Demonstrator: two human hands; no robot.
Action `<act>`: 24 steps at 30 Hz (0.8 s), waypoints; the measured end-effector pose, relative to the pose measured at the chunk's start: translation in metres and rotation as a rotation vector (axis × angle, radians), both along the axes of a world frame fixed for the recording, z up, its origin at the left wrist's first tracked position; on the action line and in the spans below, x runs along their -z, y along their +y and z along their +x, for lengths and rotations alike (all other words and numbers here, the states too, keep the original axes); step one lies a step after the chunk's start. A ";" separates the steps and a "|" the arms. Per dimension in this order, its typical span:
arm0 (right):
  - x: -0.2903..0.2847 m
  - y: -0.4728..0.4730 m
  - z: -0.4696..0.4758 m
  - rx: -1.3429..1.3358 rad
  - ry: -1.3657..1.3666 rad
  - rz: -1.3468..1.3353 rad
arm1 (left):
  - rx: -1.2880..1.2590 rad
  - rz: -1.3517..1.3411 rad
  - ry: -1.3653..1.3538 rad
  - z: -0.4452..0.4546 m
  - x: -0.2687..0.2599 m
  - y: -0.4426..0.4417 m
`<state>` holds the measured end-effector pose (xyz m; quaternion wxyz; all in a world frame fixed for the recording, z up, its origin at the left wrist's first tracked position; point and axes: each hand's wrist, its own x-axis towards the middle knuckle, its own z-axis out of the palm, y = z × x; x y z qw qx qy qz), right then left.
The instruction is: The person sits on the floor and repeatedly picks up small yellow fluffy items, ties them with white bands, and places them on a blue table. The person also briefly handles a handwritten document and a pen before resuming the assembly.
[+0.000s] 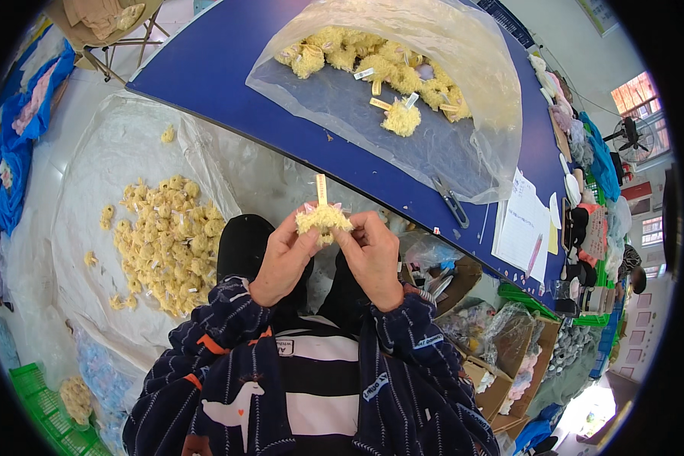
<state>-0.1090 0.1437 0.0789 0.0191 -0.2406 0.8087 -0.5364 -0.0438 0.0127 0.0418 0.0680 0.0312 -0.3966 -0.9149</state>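
Between my two hands, above my lap, I hold a small yellow plush piece (326,219) with pinkish ears and a ribbon strip (321,190) standing up from its top. My left hand (282,256) pinches its left side, and my right hand (370,251) pinches the right, thumbs on the near face. On the blue table (205,80) ahead lies a clear plastic bag (342,108), its mouth towards me. Several yellow plush pieces (376,62) fill its back part. A single plush piece (402,118) with tags rests nearer the bag's mouth.
Thread snips (451,202) lie on the table beside a notebook (518,225) with handwriting and a pen (534,256). A heap of yellow plush pieces (165,245) sits on plastic sheeting (97,154) at my left. Cardboard boxes (510,365) and green crates (62,416) stand low around me.
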 end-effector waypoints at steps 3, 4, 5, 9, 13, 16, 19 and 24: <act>0.000 -0.003 0.006 0.060 0.088 0.011 | -0.026 0.069 -0.017 -0.003 -0.002 0.001; -0.001 -0.004 0.007 0.083 0.116 0.013 | -0.040 0.079 -0.007 -0.003 0.000 0.002; -0.003 -0.006 0.007 0.064 0.178 0.014 | -0.054 0.088 0.004 -0.003 0.001 0.002; -0.007 -0.009 0.006 -0.014 0.361 0.110 | -0.130 -0.075 -0.026 -0.003 -0.003 0.002; -0.008 -0.008 0.004 -0.016 0.387 0.275 | -0.242 -0.456 0.063 -0.005 -0.004 0.002; -0.002 -0.009 0.002 -0.012 0.211 0.175 | -0.285 -0.571 0.116 -0.007 -0.011 0.005; 0.004 -0.009 0.001 0.023 0.011 0.016 | -0.205 -0.449 0.027 -0.008 -0.001 0.005; 0.005 0.008 -0.004 -0.124 -0.605 -0.432 | -0.015 0.182 -0.082 -0.011 -0.011 0.001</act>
